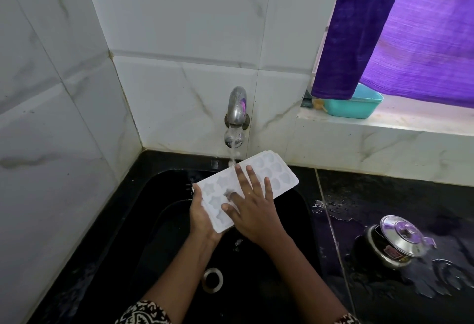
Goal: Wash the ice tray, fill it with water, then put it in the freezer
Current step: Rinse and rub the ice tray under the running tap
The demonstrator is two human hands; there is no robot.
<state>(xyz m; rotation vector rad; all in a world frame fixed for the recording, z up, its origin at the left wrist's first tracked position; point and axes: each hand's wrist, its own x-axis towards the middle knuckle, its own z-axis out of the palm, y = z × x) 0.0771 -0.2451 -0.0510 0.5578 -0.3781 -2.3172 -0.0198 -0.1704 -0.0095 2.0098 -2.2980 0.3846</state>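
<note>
**WASH STAGE: TRAY HELD UNDER THE RUNNING TAP**

Your right fingers point(250, 178) lie straight and spread, pressed flat on the moulded cavities of the ice tray point(278, 173). Held this way, the right hand point(252, 209) covers several cavities at once for rubbing.

Your left hand point(202, 218) grips the near end, with the thumb hooked at the left edge and the remaining fingers hidden beneath. This grip gives the tray a backing against the press from above.

The tray is held in the air over the black sink point(295, 211) and runs diagonally from your left hand toward the wall. Its far long edge meets the water stream point(232, 155) falling from the tap point(237, 104). The tray appears slightly sloped, which probably lets the water cross the cavities and run off into the basin instead of pooling. The drain point(212, 279) lies below, between your forearms.

To the right, a lidded steel pot point(392, 244) stands on the wet tabletop point(384, 195), well apart from the work.

Judged stage: washing. Filling and the freezer step are not yet begun.
</note>
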